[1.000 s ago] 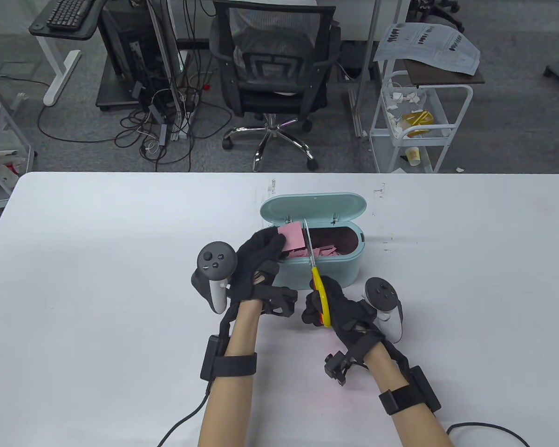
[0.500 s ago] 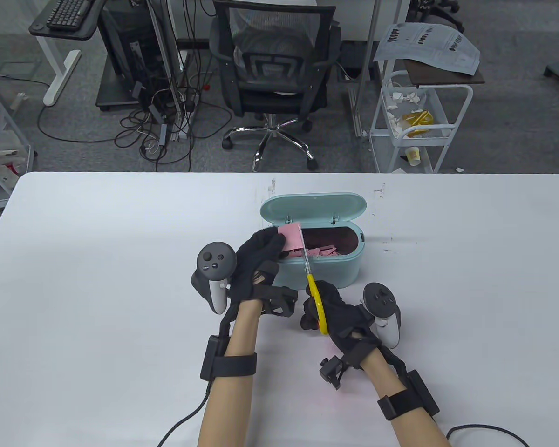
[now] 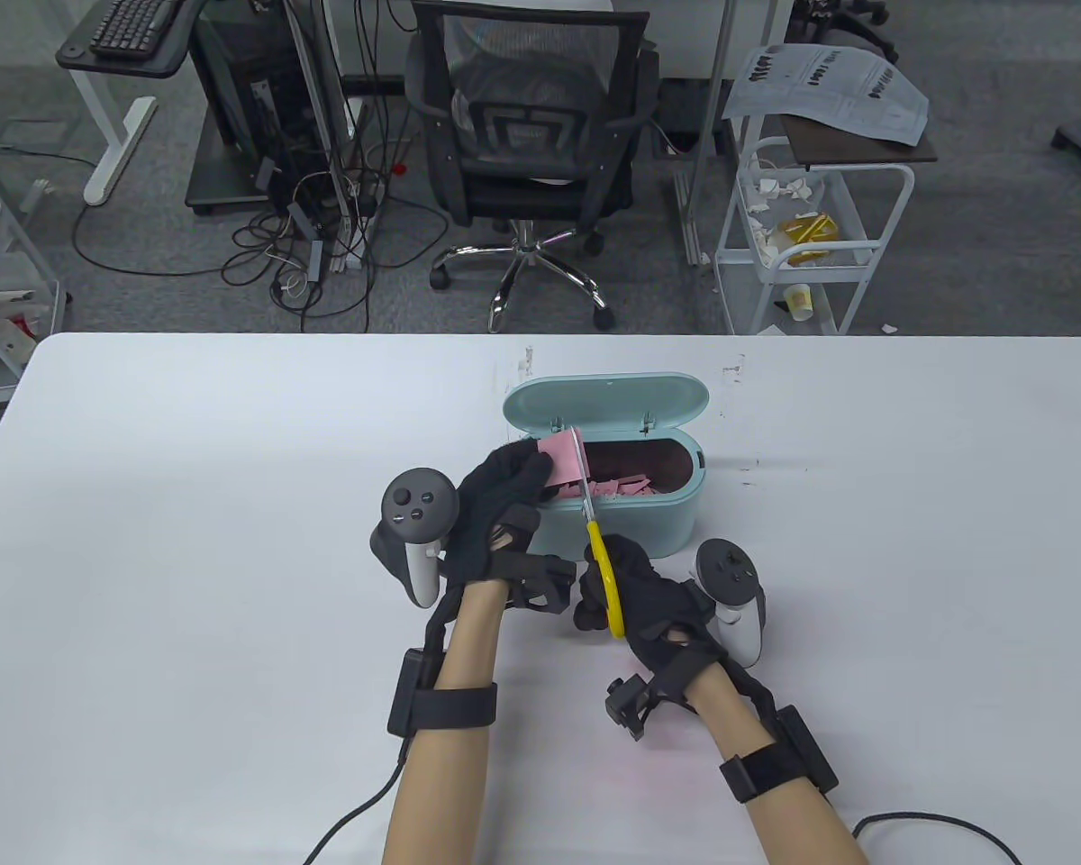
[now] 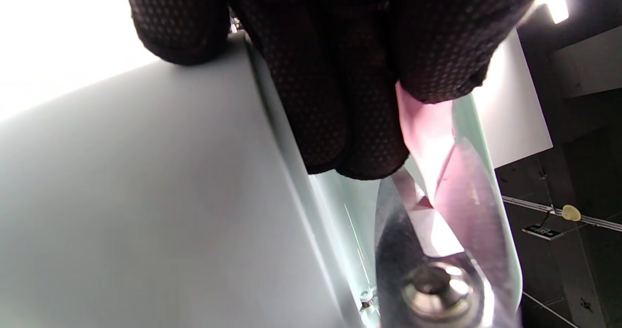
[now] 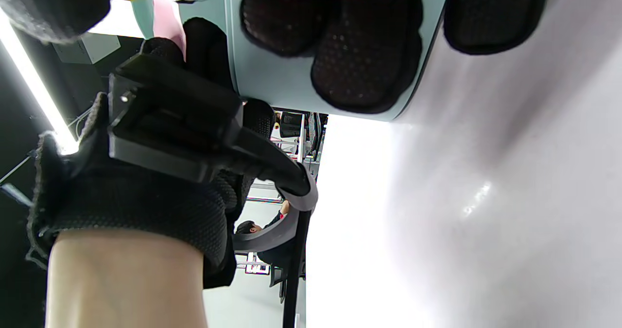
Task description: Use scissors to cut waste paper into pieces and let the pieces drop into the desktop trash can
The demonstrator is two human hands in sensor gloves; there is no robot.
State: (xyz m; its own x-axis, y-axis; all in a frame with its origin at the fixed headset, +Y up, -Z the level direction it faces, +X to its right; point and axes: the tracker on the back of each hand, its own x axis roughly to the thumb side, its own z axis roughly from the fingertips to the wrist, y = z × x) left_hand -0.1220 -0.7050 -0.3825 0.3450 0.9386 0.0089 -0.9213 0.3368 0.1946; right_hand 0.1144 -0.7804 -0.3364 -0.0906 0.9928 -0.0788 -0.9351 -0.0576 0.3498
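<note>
A mint desktop trash can (image 3: 649,527) stands mid-table with its lid (image 3: 608,401) tipped back and several pink scraps (image 3: 626,487) inside. My left hand (image 3: 503,505) pinches a pink paper (image 3: 563,458) above the can's left end. In the left wrist view its fingers (image 4: 335,75) hold that paper (image 4: 427,138) between the scissor blades (image 4: 466,211). My right hand (image 3: 635,599) grips yellow-handled scissors (image 3: 599,550) in front of the can, the blades reaching up along the paper's right edge. The right wrist view shows its fingers (image 5: 359,41) curled round a red handle loop.
The white table (image 3: 189,505) spreads wide on both sides of the can. Cables trail off both wrists toward the near edge. Beyond the far edge are an office chair (image 3: 527,144), a white cart (image 3: 802,243) and a desk with tangled cables.
My right hand and the scissors have drawn back toward me and shifted left, so the blades now sit at the paper's right edge. The left hand and paper have stayed put.
</note>
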